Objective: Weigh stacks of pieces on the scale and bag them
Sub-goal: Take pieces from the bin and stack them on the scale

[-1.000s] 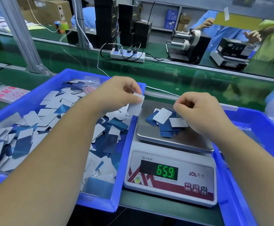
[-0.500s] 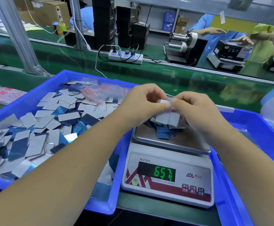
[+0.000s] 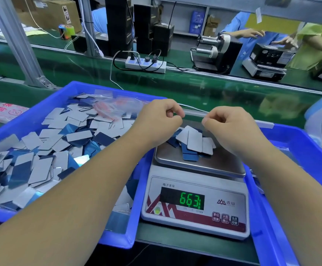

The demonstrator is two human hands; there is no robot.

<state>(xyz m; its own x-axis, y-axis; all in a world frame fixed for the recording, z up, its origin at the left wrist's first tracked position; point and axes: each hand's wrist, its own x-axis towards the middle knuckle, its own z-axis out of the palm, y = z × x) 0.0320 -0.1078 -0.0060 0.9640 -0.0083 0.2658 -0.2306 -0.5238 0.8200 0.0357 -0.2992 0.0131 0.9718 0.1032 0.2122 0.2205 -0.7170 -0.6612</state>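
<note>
Both hands had drawn apart: left hand (image 3: 157, 120) and right hand (image 3: 227, 124) hovered clenched and empty above the pieces (image 3: 192, 144) heaped at twelve o'clock on the scale (image 3: 194, 204). A careless brush could have toppled them.

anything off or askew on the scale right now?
Slightly. The pieces on the scale pan lie in a loose fanned heap, not a squared stack, bunched toward the pan's back left. None hang over the edge. Both hands hover above, apparently empty.
</note>
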